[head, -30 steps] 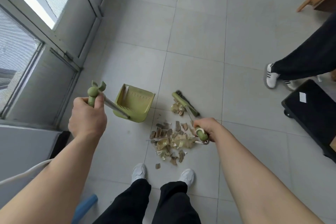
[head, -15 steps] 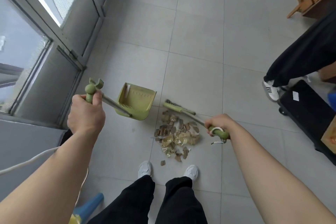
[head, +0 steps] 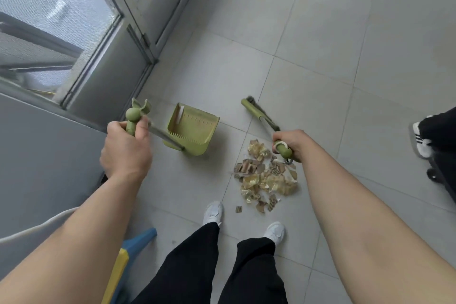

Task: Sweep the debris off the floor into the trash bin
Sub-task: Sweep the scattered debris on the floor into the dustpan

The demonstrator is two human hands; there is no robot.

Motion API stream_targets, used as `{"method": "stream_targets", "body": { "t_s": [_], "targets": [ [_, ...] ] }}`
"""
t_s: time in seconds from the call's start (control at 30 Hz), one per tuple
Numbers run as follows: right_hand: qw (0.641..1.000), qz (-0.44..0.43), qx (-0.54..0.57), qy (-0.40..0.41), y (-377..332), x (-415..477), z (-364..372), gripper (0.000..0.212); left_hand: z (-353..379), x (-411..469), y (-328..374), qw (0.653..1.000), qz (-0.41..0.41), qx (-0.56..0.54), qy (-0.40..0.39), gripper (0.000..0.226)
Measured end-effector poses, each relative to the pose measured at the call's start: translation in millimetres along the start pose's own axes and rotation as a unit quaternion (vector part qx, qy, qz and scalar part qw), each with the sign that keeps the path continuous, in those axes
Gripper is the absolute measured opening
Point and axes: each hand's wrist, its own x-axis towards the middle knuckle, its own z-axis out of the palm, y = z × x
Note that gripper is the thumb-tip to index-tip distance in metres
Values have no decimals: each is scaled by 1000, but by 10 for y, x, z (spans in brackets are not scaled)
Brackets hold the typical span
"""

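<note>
My left hand (head: 125, 148) grips the green top of a long-handled dustpan (head: 192, 128), whose olive scoop stands on the grey tiles with its open side towards the debris. My right hand (head: 290, 142) is closed around the green end of a broom handle. The broom head (head: 253, 107) is out beyond the pile, to the right of the dustpan. A pile of debris (head: 265, 176), torn cardboard and crumpled yellowish wrappers, lies on the floor just in front of my white shoes. No trash bin is in view.
A glass door and window frame (head: 138, 39) run along the left. A grey surface (head: 37, 155) fills the lower left, with a blue and yellow object (head: 130, 254) below it. Another person's shoe and dark trouser leg (head: 434, 133) stand at the right edge.
The broom head has swung away from the pile to a spot beyond it. The debris lies more closely gathered. The view has turned left; the dustpan has stayed in place.
</note>
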Motion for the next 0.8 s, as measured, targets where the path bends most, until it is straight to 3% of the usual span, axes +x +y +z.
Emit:
{"method": "stream_targets", "body": {
  "t_s": [0.13,0.27,0.5,0.67,0.8],
  "targets": [
    [998,1,-54,-35,41,-76,211,17,-58,34,-141,1000,-24,-4,7,48],
    [987,2,-148,-57,198,-72,210,51,-110,-21,-210,999,-40,-13,10,47],
    [965,1,-252,-69,576,-390,95,25,-166,-291,-319,997,-61,-39,21,49],
    [951,-12,-299,-84,843,-579,-138,42,-238,-625,-475,995,-67,-61,44,51],
    [929,-32,-357,-86,1106,-757,-346,29,-260,-960,-689,992,-78,-86,54,51]
  ]
}}
